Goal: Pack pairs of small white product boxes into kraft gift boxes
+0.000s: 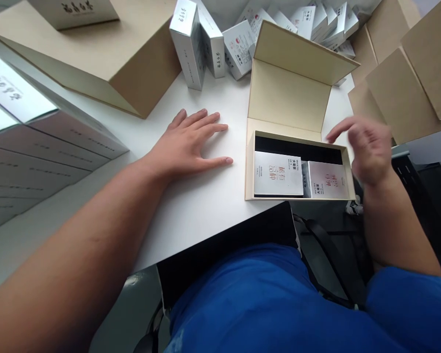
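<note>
Two hands show. The right hand [367, 147] is motion-blurred above the right rim of a beige hinged-lid cardboard box [249, 166], fingers loosely extended, nothing held. The left hand [191, 144] lies flat and empty on the white table [206, 206]. The box sits at the table's near edge, lid upright. Inside, on black lining: two white printed cartons [278, 174], side by side.

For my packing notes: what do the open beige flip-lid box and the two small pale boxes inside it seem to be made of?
The open beige flip-lid box: probably rigid paperboard, matte; its thick walls and lid stand stiff. The two small pale boxes: likely thin coated card, faintly glossy; sharp folds, printed lettering, a soft sheen.
</note>
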Motion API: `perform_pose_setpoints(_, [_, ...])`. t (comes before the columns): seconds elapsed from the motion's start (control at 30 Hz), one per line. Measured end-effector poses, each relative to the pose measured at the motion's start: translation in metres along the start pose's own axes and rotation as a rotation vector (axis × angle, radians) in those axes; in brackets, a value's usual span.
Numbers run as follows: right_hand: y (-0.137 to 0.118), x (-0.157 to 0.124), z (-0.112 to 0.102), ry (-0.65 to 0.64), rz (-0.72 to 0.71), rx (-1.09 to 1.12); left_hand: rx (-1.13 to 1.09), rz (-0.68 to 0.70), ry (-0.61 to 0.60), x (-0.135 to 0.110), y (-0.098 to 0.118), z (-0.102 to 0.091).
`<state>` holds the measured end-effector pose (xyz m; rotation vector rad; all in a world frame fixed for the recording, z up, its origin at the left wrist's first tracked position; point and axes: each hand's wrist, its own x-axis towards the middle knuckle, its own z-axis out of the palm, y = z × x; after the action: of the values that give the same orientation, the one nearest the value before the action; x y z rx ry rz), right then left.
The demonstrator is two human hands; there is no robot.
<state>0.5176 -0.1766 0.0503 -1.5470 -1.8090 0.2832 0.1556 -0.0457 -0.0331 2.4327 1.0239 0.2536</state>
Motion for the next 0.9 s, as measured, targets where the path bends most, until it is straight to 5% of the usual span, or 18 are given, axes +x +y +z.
perform_pose_setpoints(0.07, [-0.027, -0.014, -0.003, -0.316, -0.006, -0.186, -0.004, 0.000, 0.004, 0.000, 0.000, 0.000])
perform_pose_setpoints(0.13, [-0.041, -0.020, -0.003, -0.434, 0.001, -0.319, -0.006, -0.003, 0.004, 0.000, 0.000, 0.000])
perform_pose_setpoints(0.53, [-0.047, -0.035, 0.016, -0.480, 0.155, -0.330, -0.011, -0.007, -0.002, 0.001, 0.001, 0.000])
perform_pose_setpoints(0.63, [-0.047, -0.028, 0.003, -0.388, 0.143, -0.212, -0.010, -0.008, -0.008, 0.001, 0.001, 0.000])
perform_pose_setpoints(0.77, [-0.009, -0.001, -0.016, 0.048, 0.125, -0.132, -0.005, -0.002, 0.000, 0.001, 0.001, 0.000])
perform_pose_setpoints(0.83, [0.029, 0.018, -0.016, 0.221, 0.235, -0.069, -0.009, 0.000, 0.003, 0.001, 0.001, 0.000])
perform_pose_setpoints(0.9, [0.068, 0.038, -0.008, 0.235, 0.521, 0.061, -0.013, -0.001, 0.003, 0.001, 0.001, 0.000])
